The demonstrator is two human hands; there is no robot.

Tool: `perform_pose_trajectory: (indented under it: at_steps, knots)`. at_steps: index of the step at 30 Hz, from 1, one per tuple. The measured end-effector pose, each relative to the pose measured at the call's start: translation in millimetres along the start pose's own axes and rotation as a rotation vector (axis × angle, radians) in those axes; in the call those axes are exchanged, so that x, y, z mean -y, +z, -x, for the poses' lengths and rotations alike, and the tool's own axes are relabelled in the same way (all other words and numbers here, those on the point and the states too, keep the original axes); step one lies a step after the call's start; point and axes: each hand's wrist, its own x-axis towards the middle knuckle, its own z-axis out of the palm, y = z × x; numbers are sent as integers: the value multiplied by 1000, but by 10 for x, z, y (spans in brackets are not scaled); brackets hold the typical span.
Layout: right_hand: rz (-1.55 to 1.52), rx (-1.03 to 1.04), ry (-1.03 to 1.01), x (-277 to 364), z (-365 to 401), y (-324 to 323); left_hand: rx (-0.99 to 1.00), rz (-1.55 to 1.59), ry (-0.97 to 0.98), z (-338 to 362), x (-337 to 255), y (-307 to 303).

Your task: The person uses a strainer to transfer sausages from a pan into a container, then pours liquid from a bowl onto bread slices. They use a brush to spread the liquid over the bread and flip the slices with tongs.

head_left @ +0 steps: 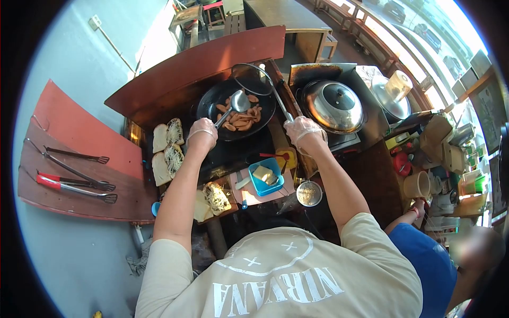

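My left hand (202,133), in a clear plastic glove, is closed round the handle of a metal spatula (240,101). The spatula's head rests among browned sausage pieces (245,121) in a black wok (209,100). My right hand (306,133), also gloved, grips the handle of a round strainer (249,77), which hangs over the wok's far right rim. Bread slices with shredded topping (174,159) lie left of the wok. Nearer me, a blue tub (265,177) holds a yellow block, beside another topped slice (216,199).
A domed, lidded pan (335,106) stands right of the wok. Tongs (79,185) lie on the red-brown board at the left. A small sieve (309,193) is below my right forearm. Another person in blue (421,259) is at the lower right, near containers.
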Motion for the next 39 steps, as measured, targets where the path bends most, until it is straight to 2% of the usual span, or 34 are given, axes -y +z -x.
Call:
perform_pose_trajectory:
  at_steps: [3,6,9,11,12,14,17,19,21,23,24,25,27,31,33,34,35,38,39]
  knots:
    - [-14,8,24,-14,-33,-35,-45,-9,-64,-26,162,-110]
    - [-91,1,95,29,-86,-82,-266,-51,-37,-60,367,-123]
    - [-111,-56,121,32,-204,9,-227,-167,6,-242,538,-52]
    - [-127,-133,42,19,-265,81,-250,-190,38,-246,589,-54]
    - [-226,-120,127,78,-145,-112,-233,-196,8,-168,550,-154]
    - [-156,-78,71,30,-154,-137,-209,-203,-30,-27,541,-331]
    - [7,-26,-49,-72,-45,-227,-127,-239,-19,39,586,-448]
    - [165,-56,-278,-218,7,-205,146,-552,234,-59,693,-443]
    - [196,-99,-317,-345,-69,-133,345,-718,452,-159,790,-392]
    - [70,181,-484,-519,-323,-59,425,573,-144,-59,820,-340]
    - [-718,373,-74,-500,-304,-97,432,746,-204,-5,744,-315]
    - [-718,375,-73,-480,-290,-143,434,747,-205,7,704,-286]
    - [-829,462,317,-385,-223,-393,389,823,-212,24,608,-264]
    - [-1017,484,322,-489,-263,-456,319,800,-172,58,414,-398]
    - [-1152,512,327,-520,-288,-481,203,605,-20,44,340,-469]
    - [-1153,509,327,-516,-294,-495,90,226,211,138,201,-648]
    - [-1164,492,336,-506,-299,-512,87,225,215,143,173,-744]
    - [-1179,473,369,-523,-356,-503,21,-205,120,84,88,-899]
    - [-1182,476,389,-537,-382,-486,19,-207,129,18,151,-892]
